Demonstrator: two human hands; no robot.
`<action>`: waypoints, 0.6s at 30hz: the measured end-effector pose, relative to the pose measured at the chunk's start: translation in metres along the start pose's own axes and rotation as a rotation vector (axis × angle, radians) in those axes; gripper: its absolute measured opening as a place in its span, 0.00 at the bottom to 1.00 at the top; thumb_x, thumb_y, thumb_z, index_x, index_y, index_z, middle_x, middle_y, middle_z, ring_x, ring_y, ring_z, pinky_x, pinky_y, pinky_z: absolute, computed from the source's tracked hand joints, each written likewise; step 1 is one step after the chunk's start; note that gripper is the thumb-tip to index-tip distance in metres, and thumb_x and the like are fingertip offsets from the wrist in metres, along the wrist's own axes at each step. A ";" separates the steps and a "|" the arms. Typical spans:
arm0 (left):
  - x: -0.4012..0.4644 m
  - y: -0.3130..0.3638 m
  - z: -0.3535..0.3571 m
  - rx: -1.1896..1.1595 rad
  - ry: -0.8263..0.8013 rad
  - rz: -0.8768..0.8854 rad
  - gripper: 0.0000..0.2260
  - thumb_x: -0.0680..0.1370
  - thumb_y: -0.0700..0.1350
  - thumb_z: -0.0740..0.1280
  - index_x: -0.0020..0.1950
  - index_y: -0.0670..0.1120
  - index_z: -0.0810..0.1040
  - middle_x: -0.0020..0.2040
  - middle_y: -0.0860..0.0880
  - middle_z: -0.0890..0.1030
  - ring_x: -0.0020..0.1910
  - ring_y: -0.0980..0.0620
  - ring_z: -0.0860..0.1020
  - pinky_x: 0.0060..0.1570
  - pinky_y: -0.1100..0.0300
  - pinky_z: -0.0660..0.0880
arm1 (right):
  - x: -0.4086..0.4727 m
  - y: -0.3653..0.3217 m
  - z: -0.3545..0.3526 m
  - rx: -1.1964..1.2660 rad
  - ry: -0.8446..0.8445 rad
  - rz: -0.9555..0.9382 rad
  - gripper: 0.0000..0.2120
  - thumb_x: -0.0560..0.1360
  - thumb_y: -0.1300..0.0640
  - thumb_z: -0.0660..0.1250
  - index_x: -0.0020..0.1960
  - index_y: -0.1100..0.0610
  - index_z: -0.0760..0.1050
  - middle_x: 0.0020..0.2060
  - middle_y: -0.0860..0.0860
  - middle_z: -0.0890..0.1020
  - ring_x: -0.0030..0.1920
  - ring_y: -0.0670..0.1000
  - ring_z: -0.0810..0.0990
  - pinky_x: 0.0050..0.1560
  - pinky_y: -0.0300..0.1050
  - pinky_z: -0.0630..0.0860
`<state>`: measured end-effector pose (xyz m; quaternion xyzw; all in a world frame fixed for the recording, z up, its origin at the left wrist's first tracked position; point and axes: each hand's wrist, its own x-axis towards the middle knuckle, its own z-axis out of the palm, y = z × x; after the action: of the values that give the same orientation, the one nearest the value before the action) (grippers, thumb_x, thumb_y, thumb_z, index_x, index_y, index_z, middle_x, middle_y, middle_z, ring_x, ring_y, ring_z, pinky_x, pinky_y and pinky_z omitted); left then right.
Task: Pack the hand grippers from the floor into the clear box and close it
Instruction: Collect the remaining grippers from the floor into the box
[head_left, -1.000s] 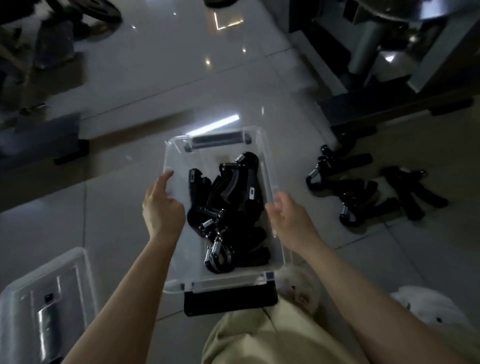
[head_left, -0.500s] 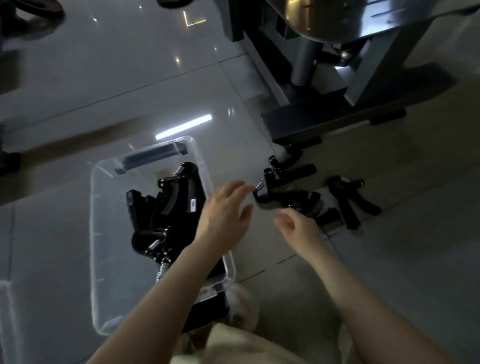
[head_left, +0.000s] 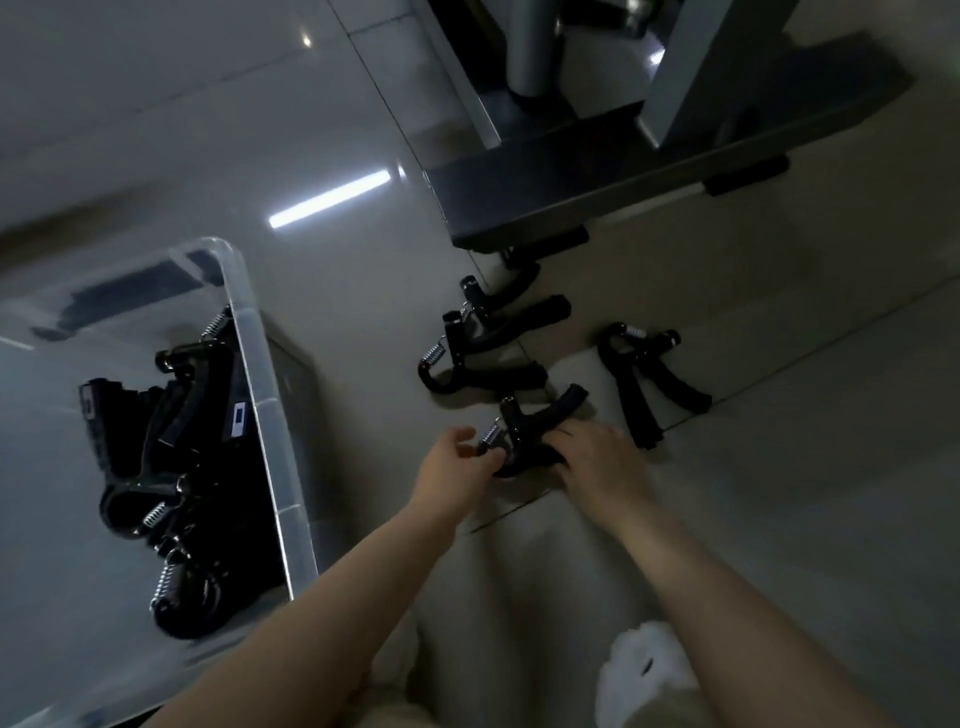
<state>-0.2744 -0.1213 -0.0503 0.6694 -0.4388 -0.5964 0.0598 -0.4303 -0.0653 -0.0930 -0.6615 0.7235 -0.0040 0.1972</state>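
Observation:
The clear box (head_left: 270, 415) sits on the floor at the left, holding several black hand grippers (head_left: 171, 457) with steel springs. Three more black hand grippers lie on the tiles to its right. The nearest hand gripper (head_left: 540, 415) is between my hands: my left hand (head_left: 452, 467) pinches its spring end and my right hand (head_left: 597, 462) curls over its lower handle. A second hand gripper (head_left: 483, 343) lies just beyond it, and a third hand gripper (head_left: 644, 374) lies to the right, both untouched.
A dark metal machine base (head_left: 597, 171) with grey uprights stands on the floor just behind the loose grippers. My knees in light trousers (head_left: 498, 597) fill the bottom middle. A white slipper (head_left: 644, 670) shows at the bottom right.
Both hands left the sides of the clear box and reached right to the loose grippers; they now hold the nearest one. The view swung right, so the box sits at the left.

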 end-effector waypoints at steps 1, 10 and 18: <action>-0.003 -0.003 0.004 -0.143 0.031 -0.040 0.24 0.74 0.42 0.70 0.68 0.43 0.67 0.53 0.48 0.76 0.50 0.48 0.77 0.48 0.56 0.75 | -0.004 -0.006 -0.001 0.079 0.005 0.044 0.15 0.74 0.56 0.65 0.61 0.53 0.75 0.56 0.51 0.78 0.58 0.54 0.75 0.57 0.49 0.67; -0.032 0.019 -0.002 -0.615 0.085 0.032 0.12 0.73 0.37 0.70 0.55 0.43 0.74 0.49 0.43 0.81 0.46 0.47 0.81 0.39 0.56 0.80 | -0.038 -0.082 -0.035 0.720 0.307 0.195 0.12 0.72 0.57 0.70 0.55 0.55 0.80 0.47 0.47 0.80 0.48 0.45 0.77 0.49 0.37 0.74; -0.077 0.062 -0.108 -0.398 0.172 0.498 0.12 0.70 0.36 0.72 0.49 0.49 0.78 0.44 0.50 0.83 0.46 0.51 0.81 0.49 0.53 0.78 | 0.015 -0.052 -0.055 0.588 0.201 0.312 0.12 0.77 0.57 0.63 0.60 0.56 0.75 0.55 0.50 0.79 0.55 0.49 0.76 0.53 0.41 0.73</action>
<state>-0.2073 -0.1560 0.0750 0.5646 -0.4574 -0.5788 0.3702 -0.3973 -0.1004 -0.0325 -0.4540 0.7997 -0.2474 0.3053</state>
